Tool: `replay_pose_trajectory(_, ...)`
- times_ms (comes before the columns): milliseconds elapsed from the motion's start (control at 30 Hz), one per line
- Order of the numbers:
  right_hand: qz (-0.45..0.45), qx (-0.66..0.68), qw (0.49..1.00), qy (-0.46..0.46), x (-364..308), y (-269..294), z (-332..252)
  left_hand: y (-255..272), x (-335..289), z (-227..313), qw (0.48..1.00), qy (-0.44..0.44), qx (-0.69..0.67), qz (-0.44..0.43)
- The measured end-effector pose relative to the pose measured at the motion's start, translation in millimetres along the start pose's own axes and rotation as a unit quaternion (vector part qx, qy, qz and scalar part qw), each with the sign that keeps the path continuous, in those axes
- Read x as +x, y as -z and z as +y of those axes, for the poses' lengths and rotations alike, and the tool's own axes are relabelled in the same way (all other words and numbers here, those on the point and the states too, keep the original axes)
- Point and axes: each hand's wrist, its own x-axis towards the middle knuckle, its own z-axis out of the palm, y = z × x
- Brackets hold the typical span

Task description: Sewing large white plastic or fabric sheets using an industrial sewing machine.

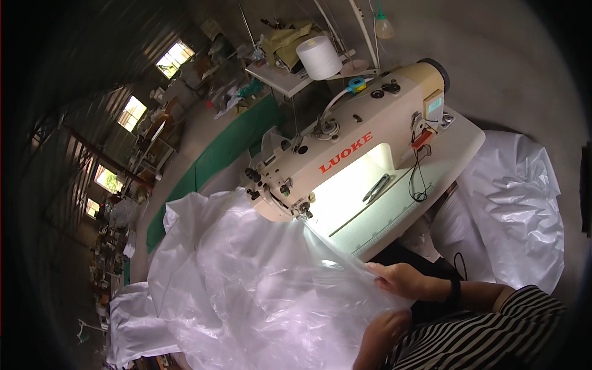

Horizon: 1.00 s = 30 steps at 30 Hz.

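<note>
A large, glossy white sheet, thin and partly see-through, spreads in folds from the sewing machine toward me. Its edge lies under the needle area at the machine's left end and runs taut down to my right hand. That hand, with a dark band at the wrist, pinches the edge between thumb and fingers. Just below it, my left hand is closed at the sheet's near edge; its fingertips are mostly hidden. The machine's lamp lights the bed, where thread snips lie.
A white thread cone stands on a shelf behind the machine. More glossy white material hangs off the table's right side. A dark cord loop dangles from the machine head. Farther left are a green strip and cluttered benches by windows.
</note>
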Motion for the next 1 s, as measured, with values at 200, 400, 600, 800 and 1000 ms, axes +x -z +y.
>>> replay_pose_trajectory(200, -0.045, -0.223, 0.973, 0.044, -11.5, -1.2, 3.9, 51.9, -124.3, 10.1, 0.782, 0.271, -0.31, 0.467)
replay_pose_trajectory(400, -0.012, -0.184, 0.973, 0.137, -9.8, -18.3, -2.4, 91.7, -63.2, -58.6, 0.891, 0.22, 0.175, 0.356)
replay_pose_trajectory(600, -0.056, -0.245, 0.963, 0.093, 4.6, -36.6, -20.1, 112.6, -34.7, -88.4, 0.883, 0.252, 0.261, 0.299)
replay_pose_trajectory(800, -0.016, -0.254, 0.965, 0.07, 64.8, -41.2, -21.6, 125.6, -44.3, -98.0, 0.877, 0.264, 0.257, 0.308)
replay_pose_trajectory(1000, -0.004, -0.168, 0.986, 0.013, 126.1, -44.7, -20.4, 133.6, -51.9, -111.5, 0.869, 0.269, 0.246, 0.334)
